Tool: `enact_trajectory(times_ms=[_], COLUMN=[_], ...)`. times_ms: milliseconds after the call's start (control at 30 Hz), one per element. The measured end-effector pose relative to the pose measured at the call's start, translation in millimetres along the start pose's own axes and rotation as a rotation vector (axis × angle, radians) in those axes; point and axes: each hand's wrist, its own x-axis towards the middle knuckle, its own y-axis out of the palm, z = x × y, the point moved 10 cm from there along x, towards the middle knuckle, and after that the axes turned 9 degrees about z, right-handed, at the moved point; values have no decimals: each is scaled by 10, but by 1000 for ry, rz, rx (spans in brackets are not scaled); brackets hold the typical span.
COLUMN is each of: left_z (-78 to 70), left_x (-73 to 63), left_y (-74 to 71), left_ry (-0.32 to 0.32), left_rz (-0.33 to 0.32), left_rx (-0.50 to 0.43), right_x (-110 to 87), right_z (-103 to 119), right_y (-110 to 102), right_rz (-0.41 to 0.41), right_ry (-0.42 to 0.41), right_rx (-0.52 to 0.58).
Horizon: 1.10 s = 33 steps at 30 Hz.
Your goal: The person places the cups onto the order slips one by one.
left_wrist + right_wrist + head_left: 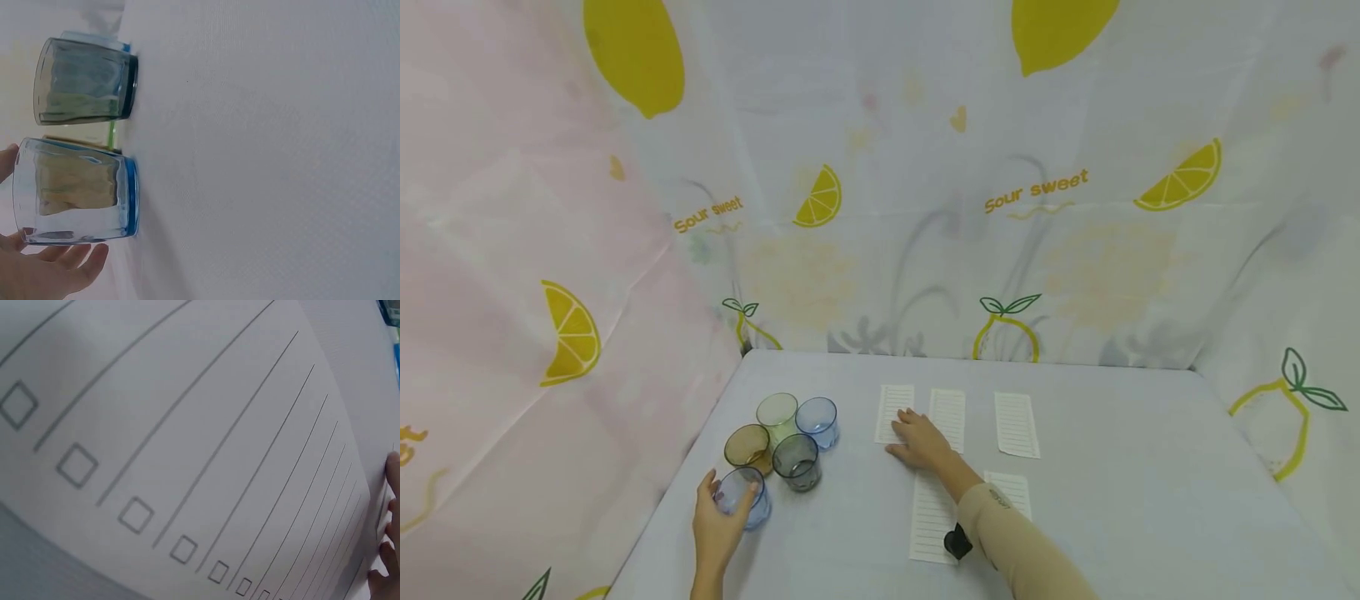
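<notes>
My left hand [718, 529] holds a clear blue glass [758, 512] at the front of a cluster, thumb on one side and fingers on the other. In the left wrist view this glass [78, 222] stands upright on the table. Close by are an amber glass [748, 448], a grey glass [797, 472], a pale green glass [777, 415] and a second blue glass [820, 425]. My right hand [922, 442] rests with its fingers on a lined paper sheet [895, 404]. Below its wrist, a sheet with small checkboxes [206, 462] fills the right wrist view.
More lined sheets lie to the right: a middle one [951, 408], a far right one [1017, 425], and two nearer ones [931, 525] [1011, 490] partly under the right forearm. A white cloth covers the table [1135, 483]. Lemon-print curtains [880, 167] surround it.
</notes>
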Motion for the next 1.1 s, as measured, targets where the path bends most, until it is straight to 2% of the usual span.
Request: enact_trajectory(times_ms=[167, 367, 500, 700, 833, 1000, 1100], left_z=[8, 111, 127, 165, 184, 174, 158], left_x=[-66, -112, -133, -158, -165, -147, -142], left_y=[-11, 52, 72, 57, 41, 38, 6], left_ry=[6, -63, -60, -36, -12, 7, 13], left_rz=[-3, 90, 121, 86, 44, 46, 6], left_rx=[-11, -31, -54, -110, -119, -129, -109], right_x=[-36, -87, -97, -80, -91, -117, -121], right_z=[-41, -112, -138, -161, -154, -145, -158], right_y=[-10, -64, -72, -45, -66, -103, -96], right_rz=[-45, -149, -167, -165, -185, -200, -191], right_ry=[23, 37, 34, 42, 27, 16, 26], right_rx=[23, 129, 175, 158, 171, 201, 217])
